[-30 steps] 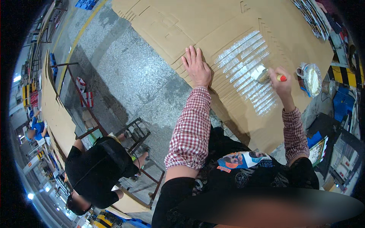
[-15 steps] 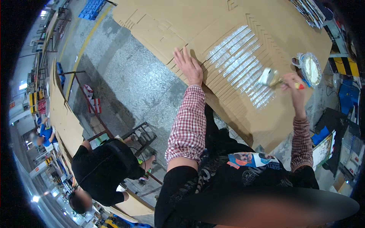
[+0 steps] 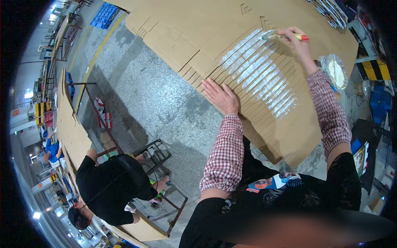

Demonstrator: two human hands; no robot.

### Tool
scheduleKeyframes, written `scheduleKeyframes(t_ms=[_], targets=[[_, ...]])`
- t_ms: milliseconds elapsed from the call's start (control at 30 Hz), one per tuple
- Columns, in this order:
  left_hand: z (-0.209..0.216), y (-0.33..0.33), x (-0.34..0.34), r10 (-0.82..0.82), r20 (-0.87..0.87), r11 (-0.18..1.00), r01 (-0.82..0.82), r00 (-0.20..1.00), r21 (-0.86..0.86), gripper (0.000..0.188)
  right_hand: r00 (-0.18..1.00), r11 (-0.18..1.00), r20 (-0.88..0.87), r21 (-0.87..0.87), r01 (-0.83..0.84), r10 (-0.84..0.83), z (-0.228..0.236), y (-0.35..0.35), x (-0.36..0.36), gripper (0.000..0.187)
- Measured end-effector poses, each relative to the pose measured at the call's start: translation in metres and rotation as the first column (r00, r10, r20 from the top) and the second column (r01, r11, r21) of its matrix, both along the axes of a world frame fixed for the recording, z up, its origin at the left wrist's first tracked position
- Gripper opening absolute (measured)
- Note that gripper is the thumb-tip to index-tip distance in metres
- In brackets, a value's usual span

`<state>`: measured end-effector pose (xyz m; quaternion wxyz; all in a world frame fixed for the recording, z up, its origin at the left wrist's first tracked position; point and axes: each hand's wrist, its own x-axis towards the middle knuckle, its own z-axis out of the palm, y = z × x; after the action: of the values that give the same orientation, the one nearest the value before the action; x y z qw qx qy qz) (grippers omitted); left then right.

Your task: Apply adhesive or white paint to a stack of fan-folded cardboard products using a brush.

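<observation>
My right hand (image 3: 295, 39) grips a paintbrush (image 3: 276, 34) by its red-ended handle. The bristles touch the far end of the white-coated area on the brown cardboard sheets (image 3: 178, 37). These sheets lie in overlapping steps, and white stripes (image 3: 260, 74) run along their exposed edges. My left hand (image 3: 221, 96) lies flat with fingers stretched out on the left edges of the stepped sheets. Right of the stripes, on the cardboard, stands a plastic-lined container (image 3: 334, 71) of white paste.
A person in black (image 3: 113, 188) bends over another long cardboard-topped table (image 3: 74, 128) at the left. A metal frame (image 3: 153, 161) stands beside them. Stacked sheets (image 3: 331, 12) lie at the far right. Farther left is a person in blue (image 3: 52, 151). Concrete floor (image 3: 161, 82) lies between the tables.
My right hand has carried the brush away from me, up to the far end of the stripes. The left hand has come nearer along the sheet edges. More white covers the steps.
</observation>
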<state>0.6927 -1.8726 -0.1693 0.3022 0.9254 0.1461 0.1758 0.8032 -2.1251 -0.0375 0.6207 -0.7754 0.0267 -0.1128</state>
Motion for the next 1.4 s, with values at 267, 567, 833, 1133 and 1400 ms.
scheduleKeyframes(t_ms=[267, 567, 833, 1133, 1400], targets=[[0.0, 0.004, -0.002, 0.013, -0.032, 0.998, -0.011, 0.999, 0.069, 0.057, 0.982, 1.0, -0.187, -0.012, -0.013, 0.011, -0.043, -0.052, -0.036, 0.012], [-0.002, -0.003, 0.0, -0.002, -0.057, 0.998, 0.006, 0.998, 0.059, 0.057, 0.998, 0.997, 0.025, 0.052, -0.05, 0.049, -0.023, -0.028, -0.002, 0.014], [-0.011, 0.004, 0.001, 0.018, 0.039, 0.994, -0.022, 0.999, 0.109, 0.056, 0.976, 0.985, -0.211, -0.146, -0.088, 0.056, -0.041, -0.094, -0.097, 0.013], [-0.017, -0.005, 0.003, 0.004, 0.081, 0.995, -0.013, 0.997, 0.103, 0.055, 0.984, 0.982, -0.118, -0.115, -0.15, 0.136, -0.035, -0.078, -0.048, 0.011], [-0.018, 0.003, 0.001, 0.028, 0.082, 0.992, -0.037, 0.996, 0.118, 0.055, 0.974, 0.992, -0.196, -0.045, -0.12, 0.109, -0.038, -0.115, -0.11, 0.014]])
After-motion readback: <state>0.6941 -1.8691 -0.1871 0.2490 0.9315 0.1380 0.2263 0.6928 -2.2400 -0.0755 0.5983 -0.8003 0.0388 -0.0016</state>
